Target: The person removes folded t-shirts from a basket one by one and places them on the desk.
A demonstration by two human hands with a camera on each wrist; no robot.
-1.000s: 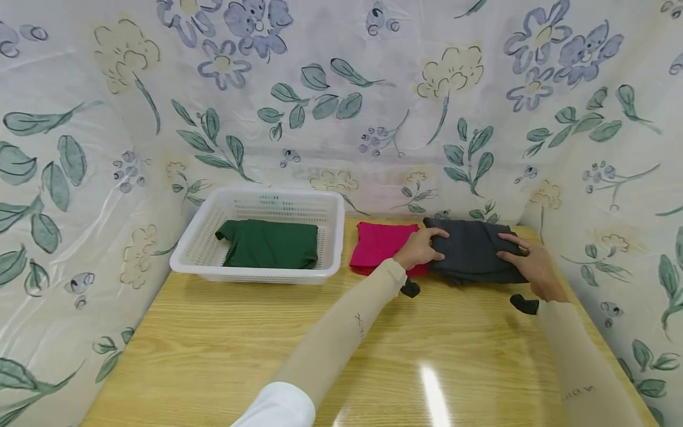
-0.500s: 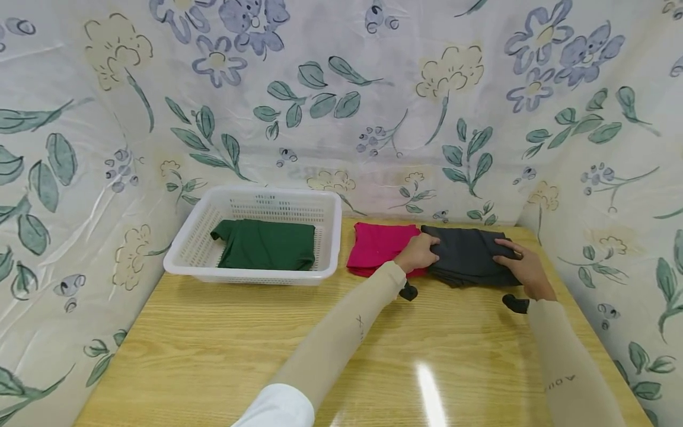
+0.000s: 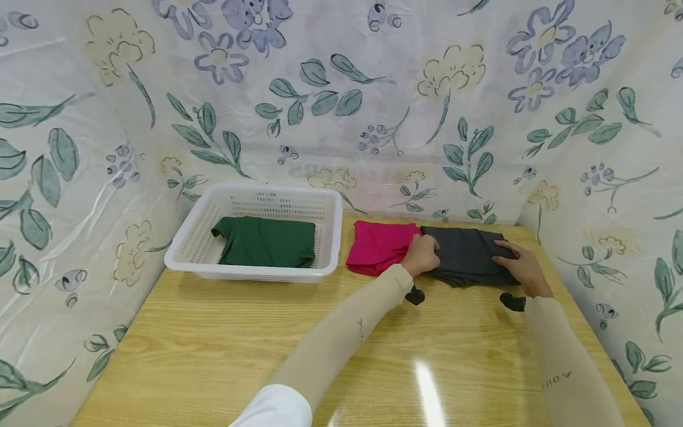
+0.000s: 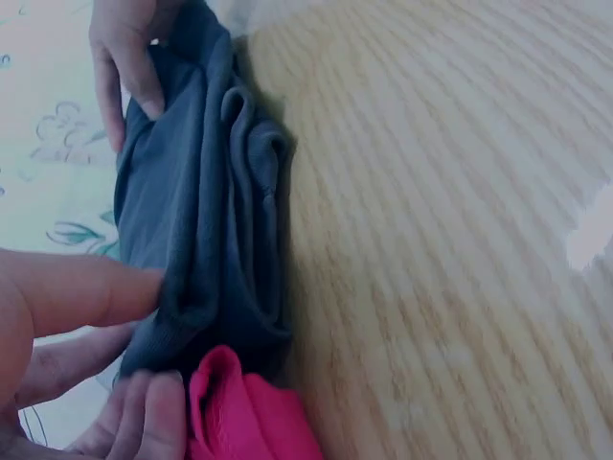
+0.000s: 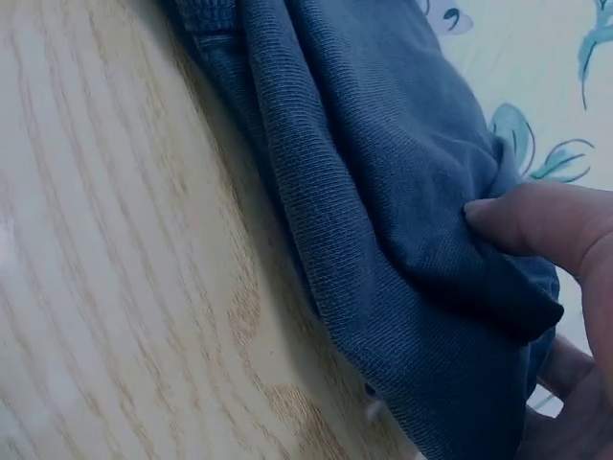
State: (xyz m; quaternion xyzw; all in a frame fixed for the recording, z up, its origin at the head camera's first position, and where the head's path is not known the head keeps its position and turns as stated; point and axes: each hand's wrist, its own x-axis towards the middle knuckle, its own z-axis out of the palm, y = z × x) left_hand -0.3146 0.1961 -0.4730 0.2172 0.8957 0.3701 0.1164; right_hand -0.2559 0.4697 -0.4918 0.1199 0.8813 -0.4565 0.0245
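Observation:
A folded dark grey garment lies at the back right of the table, its stacked layers showing along the near edge. At its left end is my left hand, thumb on the cloth and the other fingers curled in at the end, beside the pink cloth. My right hand grips the opposite end; in the right wrist view its thumb presses the top while the fingers go round the edge. The folded pink cloth sits directly left of the dark garment, its right part partly hidden by my left hand.
A white plastic basket stands at the back left, holding a folded green garment. The wooden table ends at a flower-printed sheet behind and on both sides.
The dark garment has come slightly toward me and lies flatter at the back. My left hand's fingers have drawn in at its left end; the right hand has shifted slightly left.

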